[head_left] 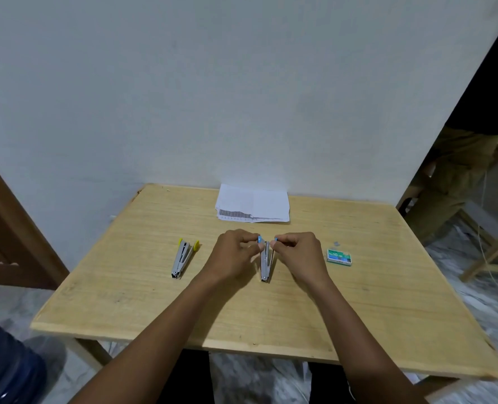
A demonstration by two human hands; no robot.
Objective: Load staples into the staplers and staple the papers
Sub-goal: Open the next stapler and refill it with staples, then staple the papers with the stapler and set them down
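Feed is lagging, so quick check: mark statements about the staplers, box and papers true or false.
1. Both the left hand and right hand pinch the blue-tipped metal stapler. True.
2. The yellow-tipped metal stapler lies on the white paper stack. False: it lies open on the wooden table, left of both hands.
3. The small green staple box sits right of the right hand. True.
4. The paper stack is under the blue-tipped stapler. False: it lies at the table's far edge, apart.

Open blue stapler [265,265], open yellow stapler [182,259]
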